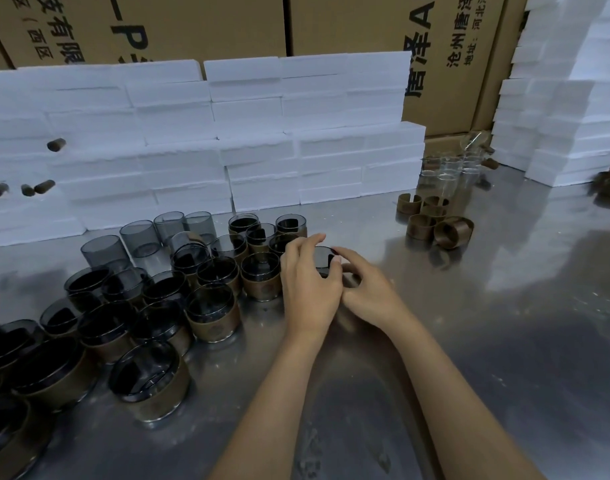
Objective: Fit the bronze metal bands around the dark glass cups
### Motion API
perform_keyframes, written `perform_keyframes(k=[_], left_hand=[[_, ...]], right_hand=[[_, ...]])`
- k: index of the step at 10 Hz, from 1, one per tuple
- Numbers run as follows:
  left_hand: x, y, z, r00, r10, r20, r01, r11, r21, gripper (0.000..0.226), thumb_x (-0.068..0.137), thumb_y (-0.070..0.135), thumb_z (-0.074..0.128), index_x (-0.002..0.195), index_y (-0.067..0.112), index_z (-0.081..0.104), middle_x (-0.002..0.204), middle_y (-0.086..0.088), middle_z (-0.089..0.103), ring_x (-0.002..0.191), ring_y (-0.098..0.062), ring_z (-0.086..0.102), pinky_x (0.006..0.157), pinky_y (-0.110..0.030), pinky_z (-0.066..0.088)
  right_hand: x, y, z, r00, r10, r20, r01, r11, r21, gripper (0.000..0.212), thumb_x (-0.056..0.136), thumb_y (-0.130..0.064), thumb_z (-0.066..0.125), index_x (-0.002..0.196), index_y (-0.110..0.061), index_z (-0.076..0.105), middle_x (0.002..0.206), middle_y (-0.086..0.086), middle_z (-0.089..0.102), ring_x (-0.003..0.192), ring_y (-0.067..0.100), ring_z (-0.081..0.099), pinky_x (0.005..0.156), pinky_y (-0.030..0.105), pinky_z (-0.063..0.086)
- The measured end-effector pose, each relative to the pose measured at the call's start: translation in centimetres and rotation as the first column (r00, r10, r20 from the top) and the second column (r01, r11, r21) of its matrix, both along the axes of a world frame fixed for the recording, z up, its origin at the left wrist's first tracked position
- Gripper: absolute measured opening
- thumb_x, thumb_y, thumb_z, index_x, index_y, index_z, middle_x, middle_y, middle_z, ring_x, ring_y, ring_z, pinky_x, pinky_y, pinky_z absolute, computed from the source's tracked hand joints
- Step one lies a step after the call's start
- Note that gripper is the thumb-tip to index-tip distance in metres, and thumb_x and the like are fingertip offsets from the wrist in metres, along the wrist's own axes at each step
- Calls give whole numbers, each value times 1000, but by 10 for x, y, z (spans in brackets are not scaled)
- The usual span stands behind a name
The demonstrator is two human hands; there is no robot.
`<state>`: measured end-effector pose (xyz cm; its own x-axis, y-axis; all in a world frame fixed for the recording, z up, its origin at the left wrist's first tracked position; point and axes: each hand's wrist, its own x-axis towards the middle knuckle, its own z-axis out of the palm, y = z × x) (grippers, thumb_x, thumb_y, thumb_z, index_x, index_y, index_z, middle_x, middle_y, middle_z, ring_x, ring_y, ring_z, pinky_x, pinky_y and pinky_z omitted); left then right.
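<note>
A steel worktop backed by a wall of white foam blocks and printed cartons carries the job; a crowd of dark glass cups already wearing bronze bands fills its left half, a few bare smoky cups stand behind them, and a small heap of loose bronze bands lies well apart at the far right, beside some clear glasses; at centre, the cup in hand stands upright, mouth up, at the right edge of the finished crowd, directly between both hands; the left hand wraps its near-left side with curled fingers, while the right hand reaches in from the right, thumb and forefinger pinching at the rim; whether a band is already seated on this cup cannot be told, the hands hiding its lower wall; the loose bands lie nearer the right hand, which looks the likelier to fetch the next one.
</note>
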<state>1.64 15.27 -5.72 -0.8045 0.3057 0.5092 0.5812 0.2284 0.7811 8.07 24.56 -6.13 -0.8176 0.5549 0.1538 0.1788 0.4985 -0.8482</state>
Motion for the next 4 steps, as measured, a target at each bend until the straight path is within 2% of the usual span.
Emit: perform_keyframes(k=[1,2,3,4], left_hand=[[1,-1,0,996,56,-66,-58,998,-31,34,93,18,70,127,16,65,130,-1,52,129,-19,45,109,-35,39],[4,-1,-1,983,95,-159,-109,991,-78,32,94,20,69,125,16,65,130,-1,53,130,-20,46,108,-34,35],[4,-4,0,979,100,-175,-115,990,-80,27,96,21,67,123,16,66,128,-1,54,128,-20,46,106,-34,35],[14,-9,1,971,122,-206,-132,990,-38,22,99,21,61,120,17,66,124,1,55,120,-18,48,100,-32,35]], right_hand=[[0,-1,1,996,-5,83,-6,991,133,67,93,-25,62,154,-40,38,131,-8,65,133,17,50,103,30,24],[2,-1,2,992,0,129,-24,984,179,76,93,-24,61,160,-31,26,141,-6,60,139,20,45,113,36,25],[0,-1,-2,995,-1,100,-15,988,153,76,91,-21,65,158,-28,29,143,-3,59,139,20,45,114,36,28],[3,-4,-5,993,-111,-39,108,992,-64,58,94,-12,68,147,-19,46,125,4,68,126,23,58,106,31,42]])
